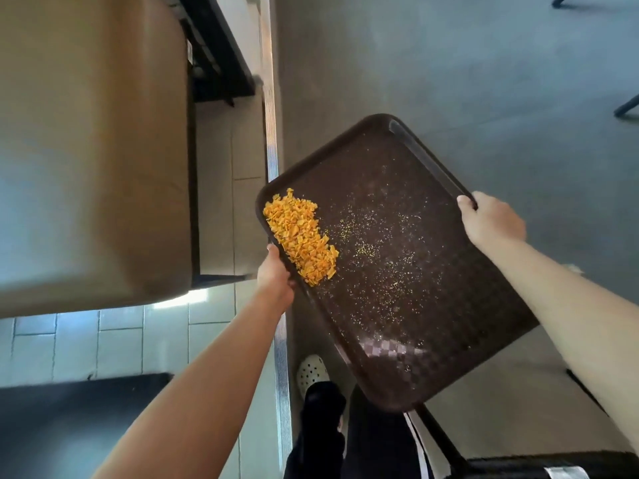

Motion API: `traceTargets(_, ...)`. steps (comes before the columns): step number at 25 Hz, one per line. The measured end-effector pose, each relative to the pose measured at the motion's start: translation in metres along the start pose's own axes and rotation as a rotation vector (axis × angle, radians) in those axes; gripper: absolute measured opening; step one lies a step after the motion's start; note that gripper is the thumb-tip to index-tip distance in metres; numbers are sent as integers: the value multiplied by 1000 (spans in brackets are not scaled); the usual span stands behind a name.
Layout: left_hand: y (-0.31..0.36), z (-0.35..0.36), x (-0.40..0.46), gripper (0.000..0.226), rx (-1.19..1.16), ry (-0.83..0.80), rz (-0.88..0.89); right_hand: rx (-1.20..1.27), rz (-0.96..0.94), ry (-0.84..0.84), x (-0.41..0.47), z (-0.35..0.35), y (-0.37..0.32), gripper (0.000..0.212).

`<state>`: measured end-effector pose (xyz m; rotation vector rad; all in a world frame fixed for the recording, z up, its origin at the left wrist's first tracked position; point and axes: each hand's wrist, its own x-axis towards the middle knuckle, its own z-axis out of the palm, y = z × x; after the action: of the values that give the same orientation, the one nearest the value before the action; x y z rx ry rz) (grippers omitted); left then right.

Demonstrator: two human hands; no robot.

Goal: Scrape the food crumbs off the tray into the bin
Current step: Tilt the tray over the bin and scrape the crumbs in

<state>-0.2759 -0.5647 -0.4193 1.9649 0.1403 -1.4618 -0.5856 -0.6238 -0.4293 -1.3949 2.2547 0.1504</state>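
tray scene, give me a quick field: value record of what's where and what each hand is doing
tray: brown tray, held in the air, tilted
crumbs: orange pile against the tray's left rim; fine specks across the middle
left hand: left hand grips the left rim beside the pile
right hand: right hand grips the right rim
bin: no bin can be told for certain in this view
below: grey floor, a white shoe

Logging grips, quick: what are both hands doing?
Left hand: grips the dark brown plastic tray at its left rim.
Right hand: grips its right rim.
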Motion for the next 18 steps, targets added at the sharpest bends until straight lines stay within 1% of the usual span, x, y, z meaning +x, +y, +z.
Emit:
traceTargets(3,-16,13,14,50,97,-2,-44,-47,49,-5,5,11,26,41)
traceTargets(6,-35,28,24,34,199,-37,-51,-84,91,12,5,22,53,43)
traceTargets(8,-49,33,34,33,267,-75,-79,-96,103,18,5,30,67,43)
traceTargets(14,-81,37,64,24,405,-119,-126,-138,131,27,2,57,96,39)
traceTargets(16,-88,33,70,27,456,-110,-119,-143,125,27,1,64,100,40)
traceTargets(18,-92,26,79,25,491,-63,-103,-152,111,34,2,67,99,40)
